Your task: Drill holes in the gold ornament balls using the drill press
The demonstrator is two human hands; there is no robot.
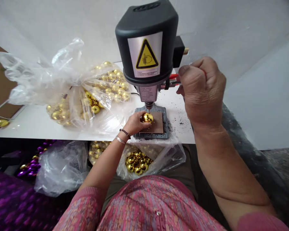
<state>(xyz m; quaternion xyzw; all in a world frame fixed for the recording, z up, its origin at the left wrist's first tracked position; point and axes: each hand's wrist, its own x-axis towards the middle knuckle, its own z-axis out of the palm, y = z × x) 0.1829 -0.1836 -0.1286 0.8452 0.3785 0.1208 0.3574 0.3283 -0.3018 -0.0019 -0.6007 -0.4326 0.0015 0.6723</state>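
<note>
A shiny gold ball [148, 118] is gripped between the thumb and fingers of my left hand [136, 123]. It rests on or just above a brown board [158, 123], which lies on the grey base [165, 112] of a bench drill press [146, 38]. The drill's chuck [148, 104] points down right over the ball; whether the bit touches it I cannot tell. To the right of the machine, my right hand [202, 89] is closed around its red lever handle [173, 76], most of which the fingers hide.
A knotted clear plastic bag of gold balls [89, 102] lies on the white table [31, 128] at left. Another open bag of gold balls [138, 162] sits in my lap. Dark shavings surround the drill base. One gold ball [1, 123] lies far left near a cardboard box [1, 86].
</note>
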